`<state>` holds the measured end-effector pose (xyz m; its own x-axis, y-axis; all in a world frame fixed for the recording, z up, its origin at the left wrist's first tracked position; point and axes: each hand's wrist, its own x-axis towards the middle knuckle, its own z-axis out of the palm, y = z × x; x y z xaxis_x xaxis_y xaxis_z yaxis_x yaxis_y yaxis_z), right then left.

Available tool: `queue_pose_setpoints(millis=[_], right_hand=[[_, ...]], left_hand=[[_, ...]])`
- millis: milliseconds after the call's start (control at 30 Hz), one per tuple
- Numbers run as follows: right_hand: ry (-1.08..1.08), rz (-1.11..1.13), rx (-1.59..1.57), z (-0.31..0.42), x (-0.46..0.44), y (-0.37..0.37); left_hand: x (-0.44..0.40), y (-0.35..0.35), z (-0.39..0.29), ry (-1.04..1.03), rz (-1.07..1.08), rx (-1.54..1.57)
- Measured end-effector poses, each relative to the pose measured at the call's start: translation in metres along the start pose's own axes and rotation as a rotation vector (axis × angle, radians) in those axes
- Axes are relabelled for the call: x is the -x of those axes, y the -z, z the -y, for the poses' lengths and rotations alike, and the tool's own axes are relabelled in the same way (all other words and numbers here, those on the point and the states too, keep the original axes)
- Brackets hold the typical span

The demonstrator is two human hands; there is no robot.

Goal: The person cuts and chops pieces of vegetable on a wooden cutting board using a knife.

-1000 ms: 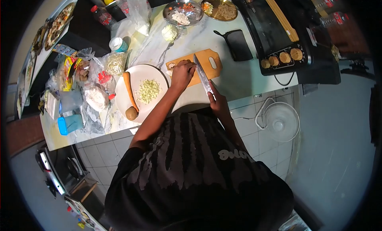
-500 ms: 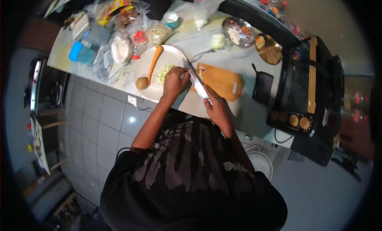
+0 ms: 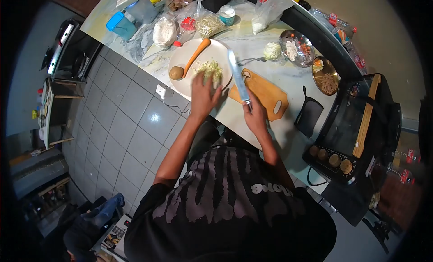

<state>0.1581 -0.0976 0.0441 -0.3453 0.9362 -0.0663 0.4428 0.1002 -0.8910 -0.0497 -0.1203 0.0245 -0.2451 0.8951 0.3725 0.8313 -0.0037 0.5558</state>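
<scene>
My left hand (image 3: 204, 95) reaches over the large cream plate (image 3: 180, 87) with its fingers apart, their tips at a heap of chopped pale green vegetable (image 3: 210, 66). Some motion blur softens the fingers. On the same plate lie a carrot (image 3: 197, 56) and a round brown potato (image 3: 176, 72). My right hand (image 3: 255, 115) is closed round the handle of a knife (image 3: 238, 77), whose broad blade points away from me beside the plate. Right of the knife is a wooden cutting board (image 3: 264, 93) with a small mushroom slice (image 3: 246, 74) near its far corner.
Behind the plate stand a white tub (image 3: 227, 15), bagged food (image 3: 209, 25) and a blue-lidded container (image 3: 121, 25). A pale cabbage piece (image 3: 272, 51), a metal bowl (image 3: 297, 48) and a gold-coloured plate (image 3: 325, 76) sit at the back right. A black toaster oven (image 3: 345, 126) borders the right.
My left hand has left the knife blade and moved onto the chopped vegetable, its fingers spreading. The knife in my right hand has turned more upright. The camera view has shifted.
</scene>
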Motion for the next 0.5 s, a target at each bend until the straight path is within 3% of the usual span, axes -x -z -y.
queue_pose_setpoints(millis=[33, 167, 333, 400, 500], right_hand=[[-0.164, -0.014, -0.071, 0.005, 0.004, 0.008], [-0.032, -0.218, -0.052, -0.080, 0.008, 0.018], [0.007, -0.236, 0.041, -0.081, 0.021, 0.047], [0.017, -0.250, 0.049, -0.083, 0.026, 0.051], [-0.096, -0.180, -0.026, -0.079, 0.030, 0.053]], left_hand=[[0.001, -0.004, -0.013, -0.047, 0.029, 0.051], [0.001, -0.037, -0.042, -0.164, 0.144, 0.191], [-0.005, -0.062, -0.046, -0.196, 0.155, 0.068], [-0.004, -0.072, -0.046, -0.220, 0.063, 0.065], [0.000, -0.071, -0.047, -0.225, 0.059, 0.063]])
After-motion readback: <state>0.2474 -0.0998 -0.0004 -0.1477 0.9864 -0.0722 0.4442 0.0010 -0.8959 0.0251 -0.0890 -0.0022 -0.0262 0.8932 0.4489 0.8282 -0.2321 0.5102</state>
